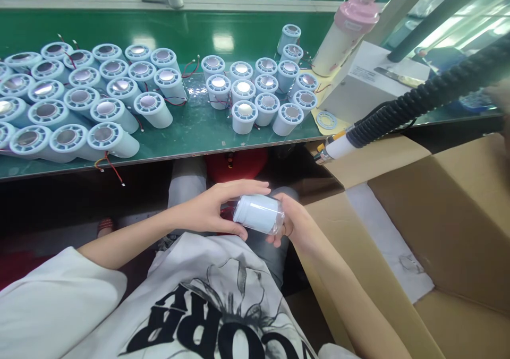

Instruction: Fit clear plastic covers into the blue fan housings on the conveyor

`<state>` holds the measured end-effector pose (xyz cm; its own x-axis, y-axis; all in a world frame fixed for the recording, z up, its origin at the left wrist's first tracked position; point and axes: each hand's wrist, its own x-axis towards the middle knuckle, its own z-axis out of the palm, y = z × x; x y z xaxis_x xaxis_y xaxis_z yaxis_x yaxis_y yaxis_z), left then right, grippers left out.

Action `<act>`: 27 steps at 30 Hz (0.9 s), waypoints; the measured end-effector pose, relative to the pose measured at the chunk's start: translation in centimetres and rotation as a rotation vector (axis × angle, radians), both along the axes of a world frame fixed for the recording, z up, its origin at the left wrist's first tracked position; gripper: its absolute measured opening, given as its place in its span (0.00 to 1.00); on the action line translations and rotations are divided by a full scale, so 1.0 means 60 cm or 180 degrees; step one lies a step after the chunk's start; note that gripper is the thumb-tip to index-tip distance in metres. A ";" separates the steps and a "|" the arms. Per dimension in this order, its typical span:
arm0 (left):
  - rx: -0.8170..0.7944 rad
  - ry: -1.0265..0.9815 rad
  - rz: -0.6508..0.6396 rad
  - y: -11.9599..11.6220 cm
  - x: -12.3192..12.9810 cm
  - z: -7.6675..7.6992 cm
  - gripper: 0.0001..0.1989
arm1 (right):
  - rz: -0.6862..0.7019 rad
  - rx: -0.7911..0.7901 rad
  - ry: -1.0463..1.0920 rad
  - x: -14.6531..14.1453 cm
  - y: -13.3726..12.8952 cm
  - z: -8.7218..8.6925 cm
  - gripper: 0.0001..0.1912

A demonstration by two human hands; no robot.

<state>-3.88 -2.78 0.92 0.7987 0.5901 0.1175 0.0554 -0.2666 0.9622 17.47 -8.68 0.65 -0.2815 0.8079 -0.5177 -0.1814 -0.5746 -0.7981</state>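
A light blue cylinder [260, 213] in a clear plastic sleeve lies sideways between my hands, above my lap. My right hand [287, 220] grips its right end, where the clear film sticks out past the cylinder. Around the left end my left hand [223, 210] curves, thumb below and fingers above, with a gap between them. Whether the left fingers press on the cylinder is hard to see. Many similar blue cylinders [149, 104] with silver centres and thin red and black wires stand or lean on the green table [199, 133], in a left group and a right group.
An open cardboard box [358, 258] with white sheet inside stands at the right. Above it hangs a black corrugated hose [422, 96]. A pink-topped bottle [338, 35], a grey-white machine [358, 83] and a flat blue ring [325, 120] are at the table's right end.
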 end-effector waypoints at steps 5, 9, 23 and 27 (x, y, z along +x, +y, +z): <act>-0.0051 -0.0143 -0.0021 0.001 0.001 -0.004 0.38 | 0.0000 -0.0134 0.0076 -0.006 0.000 -0.004 0.27; 0.0078 -0.0182 -0.0050 0.002 0.000 -0.005 0.37 | 0.0181 -0.0437 0.0278 -0.008 0.002 -0.003 0.29; -0.1151 0.0202 0.0264 -0.018 0.015 0.021 0.30 | -0.0031 0.3479 -0.2027 0.023 -0.025 -0.021 0.27; -0.1146 0.0051 0.0163 -0.015 0.014 0.015 0.33 | 0.0296 0.3700 -0.1764 0.028 -0.029 -0.024 0.31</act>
